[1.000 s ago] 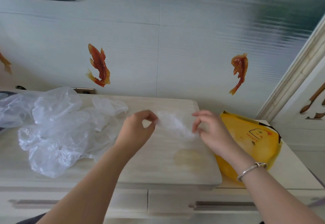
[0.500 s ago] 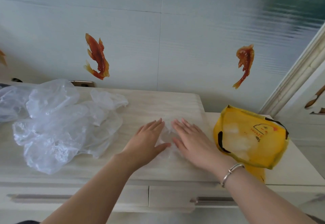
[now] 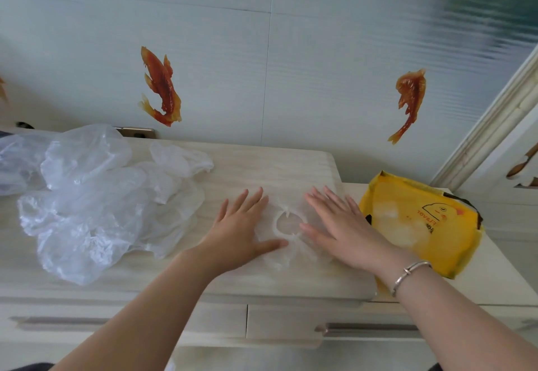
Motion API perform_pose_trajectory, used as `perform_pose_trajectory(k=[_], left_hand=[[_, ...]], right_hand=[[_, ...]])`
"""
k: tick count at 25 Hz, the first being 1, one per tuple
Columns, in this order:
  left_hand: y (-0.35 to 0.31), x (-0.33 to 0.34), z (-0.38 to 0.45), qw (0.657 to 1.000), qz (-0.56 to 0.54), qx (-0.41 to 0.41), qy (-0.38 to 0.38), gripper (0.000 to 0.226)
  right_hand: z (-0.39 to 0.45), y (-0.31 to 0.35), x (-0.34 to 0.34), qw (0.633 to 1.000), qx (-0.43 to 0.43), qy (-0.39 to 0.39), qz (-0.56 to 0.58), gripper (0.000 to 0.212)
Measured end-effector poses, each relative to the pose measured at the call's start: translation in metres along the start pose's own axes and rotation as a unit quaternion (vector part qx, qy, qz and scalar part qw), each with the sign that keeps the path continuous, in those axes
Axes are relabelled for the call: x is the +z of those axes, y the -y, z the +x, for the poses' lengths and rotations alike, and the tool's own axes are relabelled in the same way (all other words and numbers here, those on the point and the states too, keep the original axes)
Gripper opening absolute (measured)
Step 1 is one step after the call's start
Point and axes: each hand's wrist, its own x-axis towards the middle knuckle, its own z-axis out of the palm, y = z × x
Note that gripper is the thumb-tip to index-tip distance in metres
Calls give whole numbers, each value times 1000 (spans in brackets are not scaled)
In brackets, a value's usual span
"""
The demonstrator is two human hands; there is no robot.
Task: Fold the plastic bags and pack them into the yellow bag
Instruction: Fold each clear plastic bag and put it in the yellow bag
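Note:
A clear plastic bag (image 3: 288, 225) lies flat on the pale wooden cabinet top (image 3: 262, 164), its handle loop showing between my hands. My left hand (image 3: 238, 228) presses flat on its left part with straight fingers. My right hand (image 3: 343, 225) presses flat on its right part, a silver bracelet on the wrist. A heap of crumpled clear plastic bags (image 3: 93, 199) lies to the left. The yellow bag (image 3: 422, 225) with a duck print lies open at the right on a lower surface, pale plastic showing inside.
The wall with orange fish stickers (image 3: 161, 87) rises right behind the cabinet. A white door frame (image 3: 495, 126) stands at the right. Drawers with long handles (image 3: 366, 328) run below the front edge.
A second ago both hands pinched the bag above the top. Then they laid it down, and now the flat hands have spread apart, left going left and right going right.

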Motion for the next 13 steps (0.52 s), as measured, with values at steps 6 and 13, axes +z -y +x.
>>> perform_pose_trajectory(k=[6,13], left_hand=[[-10,-12,-10,995,-10,61,-72,46],[-25,-25,-28,992,96,28,-77,60]], right_hand=[[-23,32,-17,992,-105,-63,31,40],[-31,40,6,979,-178,-53,-80,32]])
